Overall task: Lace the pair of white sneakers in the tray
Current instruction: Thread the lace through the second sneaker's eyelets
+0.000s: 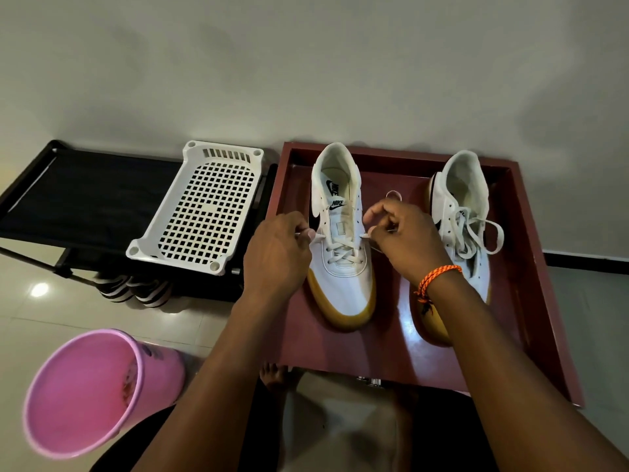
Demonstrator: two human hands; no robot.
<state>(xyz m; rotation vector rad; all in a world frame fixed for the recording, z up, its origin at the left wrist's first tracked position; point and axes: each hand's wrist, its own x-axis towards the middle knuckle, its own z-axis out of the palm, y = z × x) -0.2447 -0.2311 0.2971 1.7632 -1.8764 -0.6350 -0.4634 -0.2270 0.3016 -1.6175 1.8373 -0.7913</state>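
2 white sneakers stand in the red tray (531, 253): the right sneaker (466, 233) looks laced, its ends lying loose, while the left sneaker (340, 240) carries crossings only at its lowest eyelets. My left hand (277, 257) pinches 1 end of the lace (343, 250) just beside the left eyelet row; my right hand (405, 236) pinches the other end beside the right row. Uneven pulling could leave 1 end too short for the upper eyelets. I might also skip a hole, or twist the flat lace as I thread it. Tugging hard could slide the shoe across the tray.
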